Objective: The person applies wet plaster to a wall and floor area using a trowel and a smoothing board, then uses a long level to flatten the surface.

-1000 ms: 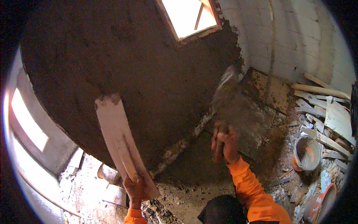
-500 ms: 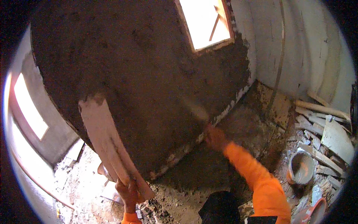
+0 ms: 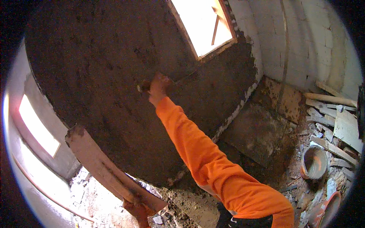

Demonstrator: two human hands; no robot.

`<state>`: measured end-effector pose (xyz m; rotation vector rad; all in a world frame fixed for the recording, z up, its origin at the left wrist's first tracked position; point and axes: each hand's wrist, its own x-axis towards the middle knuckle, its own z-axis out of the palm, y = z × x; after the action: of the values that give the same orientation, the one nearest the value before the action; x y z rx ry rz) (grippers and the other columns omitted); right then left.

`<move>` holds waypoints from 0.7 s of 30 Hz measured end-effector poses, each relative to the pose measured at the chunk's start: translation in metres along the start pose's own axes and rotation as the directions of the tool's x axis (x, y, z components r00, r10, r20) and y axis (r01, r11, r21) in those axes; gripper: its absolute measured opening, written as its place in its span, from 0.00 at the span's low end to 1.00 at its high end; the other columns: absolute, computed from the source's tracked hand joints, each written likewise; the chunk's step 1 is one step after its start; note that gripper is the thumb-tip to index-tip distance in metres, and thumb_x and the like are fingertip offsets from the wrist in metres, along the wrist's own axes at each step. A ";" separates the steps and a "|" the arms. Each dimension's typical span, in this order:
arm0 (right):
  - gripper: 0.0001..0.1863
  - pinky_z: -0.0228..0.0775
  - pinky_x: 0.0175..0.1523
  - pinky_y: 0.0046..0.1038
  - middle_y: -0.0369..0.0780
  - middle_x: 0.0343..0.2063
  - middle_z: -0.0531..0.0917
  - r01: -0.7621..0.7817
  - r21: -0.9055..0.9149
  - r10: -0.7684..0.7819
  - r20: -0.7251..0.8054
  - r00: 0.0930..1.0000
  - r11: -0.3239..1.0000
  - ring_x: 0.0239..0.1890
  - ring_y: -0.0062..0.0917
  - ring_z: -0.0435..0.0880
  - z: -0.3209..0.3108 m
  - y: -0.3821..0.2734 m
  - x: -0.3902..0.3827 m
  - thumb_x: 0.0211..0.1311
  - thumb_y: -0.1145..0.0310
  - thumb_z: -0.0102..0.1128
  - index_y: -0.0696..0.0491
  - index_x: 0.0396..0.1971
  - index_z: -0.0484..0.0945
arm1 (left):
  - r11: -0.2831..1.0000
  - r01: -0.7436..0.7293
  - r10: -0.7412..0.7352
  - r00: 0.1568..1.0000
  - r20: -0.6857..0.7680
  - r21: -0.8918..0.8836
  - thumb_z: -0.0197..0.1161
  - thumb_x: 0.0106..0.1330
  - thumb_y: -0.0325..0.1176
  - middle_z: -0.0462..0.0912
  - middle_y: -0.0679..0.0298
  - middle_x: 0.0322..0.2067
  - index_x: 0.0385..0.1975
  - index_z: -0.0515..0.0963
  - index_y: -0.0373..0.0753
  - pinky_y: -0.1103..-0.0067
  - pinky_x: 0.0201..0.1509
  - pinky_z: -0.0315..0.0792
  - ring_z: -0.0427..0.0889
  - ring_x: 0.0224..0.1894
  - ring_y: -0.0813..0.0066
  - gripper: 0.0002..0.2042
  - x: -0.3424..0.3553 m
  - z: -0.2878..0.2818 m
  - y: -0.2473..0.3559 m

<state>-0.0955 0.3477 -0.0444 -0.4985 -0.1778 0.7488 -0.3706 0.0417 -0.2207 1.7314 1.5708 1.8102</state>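
A wall of dark, wet plaster fills the middle of the head view. My right hand is closed around a trowel and is at the wall's middle, left of and below the window opening. The trowel's handle end sticks out left of the fist; its thin blade points right, seen nearly edge-on. At the lower left, my left hand grips the handle of a long wooden float. The float slants up and left by the wall's lower edge; its face looks bare apart from a dark smear at the far end.
A bright window opening cuts the plastered wall. On the right stand a dirty bucket and a reddish tub, near piled boards. A flat sheet lies along the wall's foot. Rubble covers the floor at lower left.
My right hand with the trowel has moved up and left from the wall's bottom edge to its middle. The float in my left hand has dropped lower and leans further left.
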 end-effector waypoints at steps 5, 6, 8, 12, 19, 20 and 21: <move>0.13 0.69 0.25 0.31 0.39 0.29 0.73 -0.339 0.263 0.261 0.290 0.921 0.903 0.24 0.32 0.79 0.015 -0.049 -0.089 0.58 0.58 0.50 0.49 0.38 0.65 | 0.985 0.154 -0.161 0.982 -0.095 -0.080 0.59 0.54 0.28 0.72 0.67 0.19 0.26 0.70 0.30 0.81 0.26 0.64 0.67 0.23 0.80 0.08 -0.002 -0.012 0.016; 0.12 0.69 0.24 0.30 0.38 0.28 0.73 -0.351 0.290 0.240 0.357 0.903 0.890 0.23 0.30 0.78 0.015 -0.066 -0.101 0.58 0.59 0.51 0.49 0.37 0.65 | 0.993 0.104 -0.109 0.990 -0.086 -0.062 0.59 0.54 0.28 0.72 0.67 0.19 0.26 0.70 0.30 0.81 0.25 0.64 0.67 0.23 0.80 0.07 -0.002 -0.014 0.015; 0.10 0.69 0.24 0.30 0.36 0.26 0.72 -0.356 0.327 0.173 0.475 0.862 0.875 0.22 0.28 0.78 0.008 -0.092 -0.109 0.58 0.60 0.51 0.48 0.36 0.66 | 0.999 0.014 -0.016 0.999 -0.051 -0.052 0.58 0.54 0.27 0.72 0.68 0.19 0.26 0.70 0.31 0.81 0.25 0.64 0.67 0.22 0.80 0.06 -0.002 -0.005 0.002; 0.10 0.71 0.22 0.29 0.34 0.24 0.72 -0.496 0.353 0.079 0.748 0.659 0.793 0.18 0.24 0.75 -0.038 -0.140 -0.107 0.58 0.62 0.52 0.48 0.36 0.66 | 0.999 0.017 -0.017 1.000 0.013 -0.035 0.57 0.54 0.26 0.71 0.69 0.18 0.26 0.70 0.31 0.81 0.23 0.63 0.66 0.20 0.81 0.05 -0.007 0.008 0.006; 0.15 0.68 0.17 0.25 0.34 0.22 0.71 0.350 0.134 -0.372 0.454 0.810 0.927 0.14 0.21 0.72 -0.096 -0.162 -0.094 0.58 0.65 0.55 0.51 0.42 0.65 | 0.985 0.020 -0.011 0.998 0.056 -0.171 0.58 0.53 0.28 0.73 0.67 0.20 0.25 0.69 0.31 0.80 0.23 0.63 0.67 0.21 0.79 0.07 -0.009 0.019 0.031; 0.17 0.68 0.18 0.24 0.34 0.21 0.71 0.452 0.118 -0.460 0.381 0.802 0.884 0.15 0.21 0.73 -0.106 -0.158 -0.078 0.58 0.65 0.55 0.52 0.45 0.64 | 0.978 0.029 -0.016 0.998 0.065 -0.205 0.58 0.53 0.29 0.73 0.67 0.20 0.24 0.69 0.31 0.80 0.24 0.63 0.67 0.21 0.79 0.07 -0.009 0.018 0.030; 0.19 0.69 0.19 0.24 0.34 0.21 0.71 0.549 0.096 -0.549 0.306 0.778 0.830 0.16 0.21 0.74 -0.114 -0.156 -0.060 0.59 0.66 0.54 0.53 0.48 0.63 | 0.983 -0.007 0.018 0.998 0.056 -0.186 0.58 0.53 0.29 0.73 0.67 0.20 0.24 0.69 0.31 0.80 0.25 0.64 0.67 0.22 0.79 0.07 -0.008 0.018 0.024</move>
<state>-0.0074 0.1671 -0.0650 -0.2915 -0.6053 0.2425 -0.3411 0.0358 -0.2116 1.6950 1.3259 1.8303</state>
